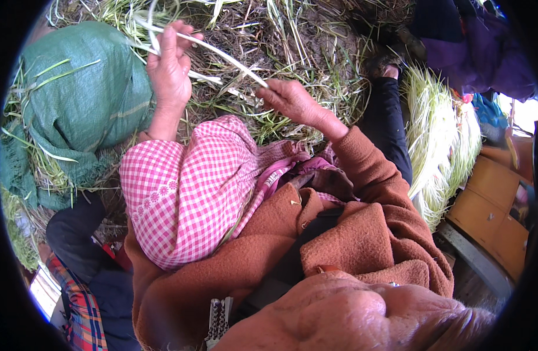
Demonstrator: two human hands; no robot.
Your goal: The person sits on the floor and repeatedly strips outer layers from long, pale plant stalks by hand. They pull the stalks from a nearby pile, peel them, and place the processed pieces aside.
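My left hand (pixel 170 66) is raised beside a green woven sack, with several pale plant stalks caught between its fingers. One long whitish stalk (pixel 227 55) runs from there down to my right hand (pixel 290 98), which pinches its lower end between thumb and fingers. Shorter stalk pieces (pixel 205 78) stick out behind the left hand. The upper ends of the stalks are blurred. A pink checked sleeve (pixel 163 188) covers my left arm, and a brown sleeve (pixel 369 153) my right. Beneath both hands lie loose leaves and straw (pixel 247 105).
The full green woven sack (pixel 84 87) stands at left, with stray leaves on it. A thick bundle of pale stalks (pixel 431 145) lies at right near a wooden cabinet (pixel 488 197). Purple clothing (pixel 479 61) shows at upper right, plaid cloth (pixel 87 307) at lower left.
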